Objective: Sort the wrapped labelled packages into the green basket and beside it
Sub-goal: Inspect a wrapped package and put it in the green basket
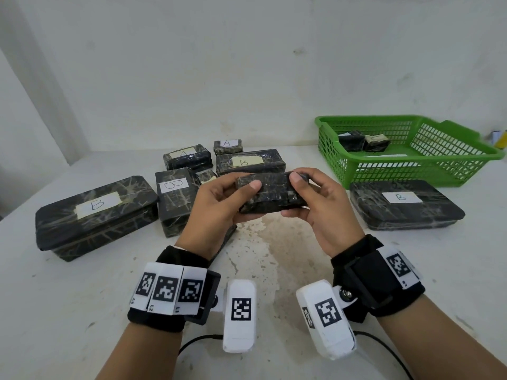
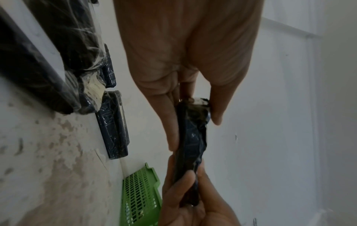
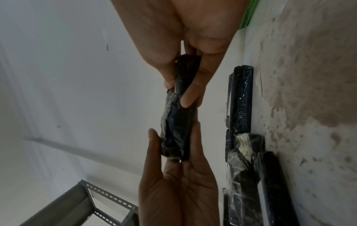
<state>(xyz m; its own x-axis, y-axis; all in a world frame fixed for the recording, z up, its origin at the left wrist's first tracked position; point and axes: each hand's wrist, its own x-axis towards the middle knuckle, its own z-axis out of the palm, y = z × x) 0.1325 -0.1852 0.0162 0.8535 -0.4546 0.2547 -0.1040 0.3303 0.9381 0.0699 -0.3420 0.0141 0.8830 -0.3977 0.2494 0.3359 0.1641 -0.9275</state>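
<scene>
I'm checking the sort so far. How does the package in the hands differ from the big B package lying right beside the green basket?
The held package is up off the table, gripped at its ends by the left hand and right hand; the B package lies flat on the table, untouched. The held package is clearly smaller. It shows no label in any view; the B package shows a white label marked B. Both are dark and wrapped in clear film.

Stained white table (image 1: 274, 270), grey slotted-angle rack (image 3: 108, 203)

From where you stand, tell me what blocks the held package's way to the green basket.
Nothing visible does. Both hands hold the package above the table; the green basket sits open to the right, and the B package lies low before it.
</scene>
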